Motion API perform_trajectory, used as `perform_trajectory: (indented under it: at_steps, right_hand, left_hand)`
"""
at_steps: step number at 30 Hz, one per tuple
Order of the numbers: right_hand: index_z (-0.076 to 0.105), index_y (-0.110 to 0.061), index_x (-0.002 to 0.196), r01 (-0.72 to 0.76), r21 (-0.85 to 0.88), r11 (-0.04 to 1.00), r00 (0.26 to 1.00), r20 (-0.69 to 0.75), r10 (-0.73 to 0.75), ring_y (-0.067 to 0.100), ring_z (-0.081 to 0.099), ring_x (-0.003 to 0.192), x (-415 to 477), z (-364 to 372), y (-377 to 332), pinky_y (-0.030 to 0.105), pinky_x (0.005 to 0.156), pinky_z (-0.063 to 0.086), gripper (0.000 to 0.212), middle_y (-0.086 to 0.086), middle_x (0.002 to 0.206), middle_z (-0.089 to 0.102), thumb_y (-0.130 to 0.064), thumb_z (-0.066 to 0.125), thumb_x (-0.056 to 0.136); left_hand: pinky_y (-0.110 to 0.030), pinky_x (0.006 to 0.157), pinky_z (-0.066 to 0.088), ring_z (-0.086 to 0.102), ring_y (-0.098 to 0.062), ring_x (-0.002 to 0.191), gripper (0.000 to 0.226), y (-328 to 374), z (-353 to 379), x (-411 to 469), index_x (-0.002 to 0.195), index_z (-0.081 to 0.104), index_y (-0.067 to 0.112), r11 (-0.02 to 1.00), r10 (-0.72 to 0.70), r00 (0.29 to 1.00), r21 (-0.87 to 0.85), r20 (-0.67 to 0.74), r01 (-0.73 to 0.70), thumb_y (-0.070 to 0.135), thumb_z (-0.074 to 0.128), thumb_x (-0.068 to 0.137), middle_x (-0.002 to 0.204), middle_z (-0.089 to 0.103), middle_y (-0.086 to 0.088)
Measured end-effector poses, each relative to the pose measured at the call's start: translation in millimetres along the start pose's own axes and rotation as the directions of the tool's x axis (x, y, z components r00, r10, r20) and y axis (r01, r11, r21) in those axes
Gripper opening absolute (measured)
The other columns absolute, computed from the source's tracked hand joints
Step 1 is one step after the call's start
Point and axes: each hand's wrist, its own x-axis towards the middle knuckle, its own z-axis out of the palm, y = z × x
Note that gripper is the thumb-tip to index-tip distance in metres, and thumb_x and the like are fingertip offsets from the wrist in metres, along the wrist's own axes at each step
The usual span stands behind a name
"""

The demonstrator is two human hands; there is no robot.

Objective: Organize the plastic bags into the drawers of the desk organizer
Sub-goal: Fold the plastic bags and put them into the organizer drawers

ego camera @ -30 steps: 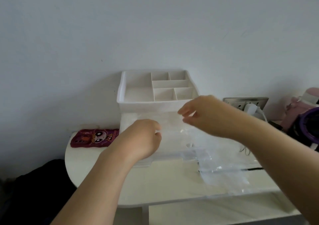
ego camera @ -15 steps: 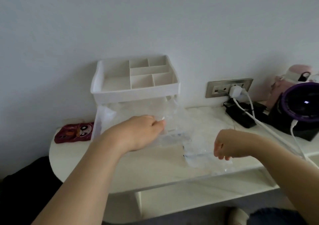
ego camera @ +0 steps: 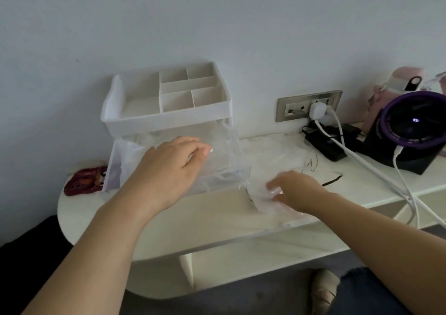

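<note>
The whole upper view is being filled by a plain, pale grey-blue wall, which is being lit dimly and evenly. A white desk with a rounded left end is being stood against it, and a white lower shelf is being carried beneath the top. A brushed-metal socket plate is being borne by the wall at the right. Dark grey floor is being shown below.

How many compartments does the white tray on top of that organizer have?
6. One large compartment fills the tray's left side; on the right, two small ones sit at the back, one long one crosses the middle, two more sit in front. None seems hidden.
</note>
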Motion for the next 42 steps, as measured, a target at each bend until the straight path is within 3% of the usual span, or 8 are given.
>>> perform_trajectory:
  at_steps: [10, 21, 26, 28, 30, 33, 37, 42]
  right_hand:
    - [0.064, -0.028, 0.102, -0.016, -0.126, 0.992, 0.988, -0.157, -0.004, 0.023, 0.06, 0.093, -10, 2, -6, 0.027, 0.069, 0.039, 0.018, 0.0, 0.104, 0.063, -0.026, 0.048, 0.093]
    - [0.063, -0.026, 0.068, 0.027, 0.315, 0.949, 0.984, -0.175, 0.03, 0.0, 0.057, 0.067, -41, -40, -7, 0.02, 0.062, 0.046, 0.016, -0.015, 0.068, 0.061, -0.03, 0.066, 0.083]
    - [0.067, -0.02, 0.064, 0.026, 0.769, 0.639, 0.992, -0.096, 0.076, 0.009, 0.054, 0.054, -60, -67, -13, 0.029, 0.061, 0.04, 0.018, -0.004, 0.059, 0.065, -0.026, 0.068, 0.081]
    - [0.064, -0.017, 0.064, 0.109, 0.869, 0.483, 0.98, -0.175, 0.093, 0.014, 0.049, 0.056, -69, -77, -23, 0.031, 0.061, 0.037, 0.019, 0.001, 0.059, 0.06, -0.023, 0.065, 0.082]
    - [0.061, -0.017, 0.064, 0.229, 0.857, 0.463, 0.943, -0.313, 0.114, 0.004, 0.047, 0.047, -76, -87, -40, 0.018, 0.053, 0.037, 0.019, -0.006, 0.053, 0.057, -0.024, 0.063, 0.082]
    - [0.06, -0.017, 0.067, 0.39, 0.725, 0.568, 0.857, -0.512, 0.065, 0.004, 0.045, 0.045, -80, -102, -72, 0.013, 0.045, 0.035, 0.017, -0.004, 0.056, 0.058, -0.024, 0.064, 0.082]
    - [0.057, -0.023, 0.067, 0.509, 0.528, 0.68, 0.767, -0.637, -0.08, 0.004, 0.054, 0.066, -69, -111, -113, 0.016, 0.061, 0.043, 0.02, -0.007, 0.071, 0.058, -0.026, 0.065, 0.085]
    - [0.067, -0.028, 0.088, 0.547, 0.382, 0.745, 0.769, -0.582, -0.266, -0.005, 0.048, 0.082, -42, -112, -141, 0.009, 0.069, 0.035, 0.01, -0.012, 0.092, 0.054, -0.031, 0.058, 0.09]
  left_hand:
    - [-0.046, 0.109, 0.029, 0.047, -0.016, 0.125, 0.032, -1, 1, -5, 0.116, 0.064, 0.028, 1.0, 0.027, 0.996, 0.013, -0.081, -0.027, 0.036, 0.042, 0.096, 0.134, 0.052, 0.008]
    - [-0.047, 0.099, 0.04, 0.059, -0.014, 0.102, 0.019, 8, 1, -11, 0.105, 0.068, 0.02, 0.966, 0.26, 0.926, 0.075, -0.275, -0.249, 0.021, 0.054, 0.093, 0.107, 0.064, 0.01]
    - [-0.014, 0.078, 0.045, 0.058, 0.001, 0.089, 0.018, 26, 5, -17, 0.097, 0.069, 0.025, 0.951, 0.263, 0.928, -0.091, -0.266, -0.296, 0.025, 0.053, 0.09, 0.094, 0.064, 0.018]
    - [-0.017, 0.075, 0.049, 0.063, -0.001, 0.082, 0.018, 31, 5, -20, 0.09, 0.07, 0.026, 0.926, 0.201, 0.956, -0.276, -0.215, -0.257, 0.034, 0.054, 0.087, 0.087, 0.069, 0.015]
    - [-0.025, 0.079, 0.053, 0.066, -0.002, 0.087, 0.027, 35, 5, -20, 0.095, 0.069, 0.029, 0.849, 0.145, 0.988, -0.506, -0.057, -0.154, 0.049, 0.054, 0.087, 0.091, 0.071, 0.014]
    - [-0.036, 0.096, 0.05, 0.062, -0.012, 0.111, 0.057, 37, 4, -17, 0.121, 0.062, 0.023, 0.569, 0.221, 0.947, -0.82, 0.233, 0.069, 0.064, 0.054, 0.081, 0.117, 0.067, 0.004]
    - [-0.037, 0.1, 0.046, 0.056, -0.021, 0.121, 0.058, 29, -9, -13, 0.122, 0.063, 0.013, 0.206, 0.313, 0.934, -0.972, 0.172, 0.11, 0.054, 0.063, 0.081, 0.126, 0.062, -0.008]
    - [-0.032, 0.082, 0.055, 0.068, -0.017, 0.089, 0.022, -3, -23, -7, 0.098, 0.074, 0.016, 0.136, -0.068, 0.984, -0.976, 0.163, 0.17, 0.027, 0.058, 0.087, 0.103, 0.071, -0.006]
